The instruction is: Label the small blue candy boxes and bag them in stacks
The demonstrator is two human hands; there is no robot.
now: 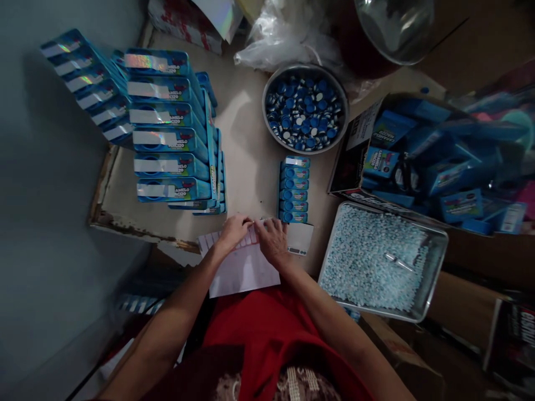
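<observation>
A white paper sheet [246, 273] with a row of label-like strips along its top lies at the table's front edge, partly over my lap. My left hand [234, 232] pinches at the upper edge of this sheet, thumb and index finger together. Close beside it, my right hand [273, 240] has bent fingers closed on the same edge, its fingertips almost meeting the left ones. Anything small between the fingertips is too fine to make out. A white digital scale [304, 234] sits right of my right hand, with a short row of blue candy boxes [294, 192] behind it.
Tall stacks of blue boxes [171, 125] stand at the left. A metal bowl [267, 125] holds many blue caps. At the right, a metal tray [434, 262] holds pale blue candies and a scoop-like tool; behind it is a carton [355, 145] of blue packages. Plastic bags [288, 33] lie behind.
</observation>
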